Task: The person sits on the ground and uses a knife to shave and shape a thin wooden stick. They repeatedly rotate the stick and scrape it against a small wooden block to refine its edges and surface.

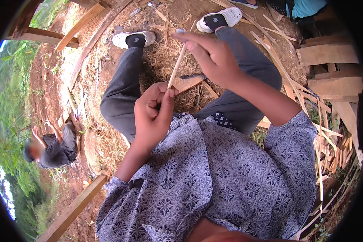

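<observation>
My left hand [152, 115] is closed in a pinch, thumb against bent fingers, around the lower end of a thin pale wooden stick [176, 69]. The stick slants up and away from me, above the ground between my knees. My right hand [215, 56] is at its upper part, fingers stretched out across the stick and the thumb tip beside it. A small greyish patch shows at the right fingertips, too small to make out. Below the stick lies a flat piece of wood [188, 84] with a dark narrow thing [193, 76] along its edge.
Wood shavings [165, 60] and split strips [276, 60] litter the ground around my feet. Cut boards [330, 54] are stacked at the right. A timber beam [74, 207] stands at lower left. Another person [54, 147] sits farther off at the left; blue cloth [308, 8] shows at top right.
</observation>
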The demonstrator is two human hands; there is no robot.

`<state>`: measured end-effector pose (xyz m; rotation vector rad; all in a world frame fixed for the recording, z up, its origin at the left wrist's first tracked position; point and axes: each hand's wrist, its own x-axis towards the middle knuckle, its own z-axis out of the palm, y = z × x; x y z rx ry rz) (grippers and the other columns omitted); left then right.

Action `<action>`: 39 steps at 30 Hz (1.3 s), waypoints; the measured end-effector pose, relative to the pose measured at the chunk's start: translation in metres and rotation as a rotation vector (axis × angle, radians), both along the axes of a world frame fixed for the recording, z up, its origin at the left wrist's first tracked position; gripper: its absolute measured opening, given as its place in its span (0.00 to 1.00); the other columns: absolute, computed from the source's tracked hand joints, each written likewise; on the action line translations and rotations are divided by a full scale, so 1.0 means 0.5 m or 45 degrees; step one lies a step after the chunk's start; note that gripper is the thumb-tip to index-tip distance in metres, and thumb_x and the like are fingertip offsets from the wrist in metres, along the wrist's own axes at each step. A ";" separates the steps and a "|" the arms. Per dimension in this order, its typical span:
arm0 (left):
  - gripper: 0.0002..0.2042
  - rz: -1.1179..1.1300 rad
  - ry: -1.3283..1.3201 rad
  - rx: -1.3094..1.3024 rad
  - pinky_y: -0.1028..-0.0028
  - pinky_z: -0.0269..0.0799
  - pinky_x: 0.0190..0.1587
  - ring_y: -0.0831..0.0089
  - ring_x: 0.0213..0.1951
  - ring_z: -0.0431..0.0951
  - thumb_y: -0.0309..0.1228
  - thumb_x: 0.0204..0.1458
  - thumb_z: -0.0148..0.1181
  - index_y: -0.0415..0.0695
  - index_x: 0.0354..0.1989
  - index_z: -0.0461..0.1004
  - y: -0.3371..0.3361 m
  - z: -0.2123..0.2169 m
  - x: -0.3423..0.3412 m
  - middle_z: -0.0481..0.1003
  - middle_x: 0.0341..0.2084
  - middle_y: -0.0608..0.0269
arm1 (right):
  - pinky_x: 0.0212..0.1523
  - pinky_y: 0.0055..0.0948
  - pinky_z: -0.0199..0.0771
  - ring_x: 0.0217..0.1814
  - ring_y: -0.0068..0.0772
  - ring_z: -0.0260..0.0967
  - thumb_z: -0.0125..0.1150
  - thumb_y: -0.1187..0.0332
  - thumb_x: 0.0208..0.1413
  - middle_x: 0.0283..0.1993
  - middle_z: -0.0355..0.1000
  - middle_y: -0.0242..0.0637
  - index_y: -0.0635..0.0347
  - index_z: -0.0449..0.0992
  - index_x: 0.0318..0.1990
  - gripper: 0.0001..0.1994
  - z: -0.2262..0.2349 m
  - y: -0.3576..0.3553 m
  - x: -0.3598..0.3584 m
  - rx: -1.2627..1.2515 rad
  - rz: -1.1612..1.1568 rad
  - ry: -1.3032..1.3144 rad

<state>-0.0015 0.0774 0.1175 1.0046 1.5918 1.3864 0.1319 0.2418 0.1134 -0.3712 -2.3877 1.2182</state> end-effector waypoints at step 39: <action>0.14 -0.021 -0.133 -0.016 0.82 0.49 0.21 0.90 0.17 0.55 0.35 0.71 0.46 0.36 0.41 0.73 0.012 0.002 0.005 0.61 0.15 0.78 | 0.34 0.32 0.75 0.31 0.33 0.78 0.52 0.63 0.68 0.39 0.80 0.40 0.53 0.79 0.56 0.15 -0.021 0.081 -0.025 0.106 -0.275 0.092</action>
